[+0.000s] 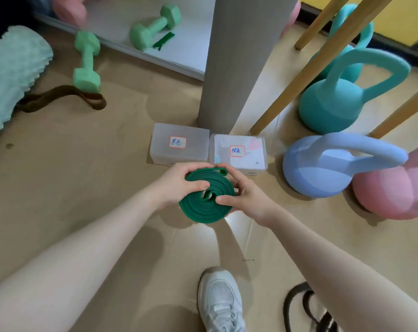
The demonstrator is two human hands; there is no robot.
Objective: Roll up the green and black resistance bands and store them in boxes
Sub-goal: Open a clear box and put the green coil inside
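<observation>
A green resistance band (204,206), wound into a flat coil, is held above the floor in front of two boxes. My left hand (179,183) grips its left side, thumb on top of the coil. My right hand (241,192) pinches the right side, and a short loose end sticks out near its fingers. Two translucent lidded boxes stand side by side just beyond: the left box (179,147) and the right box (239,154), each with a handwritten label. The black resistance band (306,310) lies unrolled on the floor at the bottom right, partly behind my right forearm.
Blue (323,168), pink (392,192) and teal (335,101) kettlebells stand at the right among wooden legs. A grey post (239,56) rises behind the boxes. Green dumbbells (87,61), a brown band (59,97) and a ridged roller (11,75) lie at the left. My white shoe (220,300) is below.
</observation>
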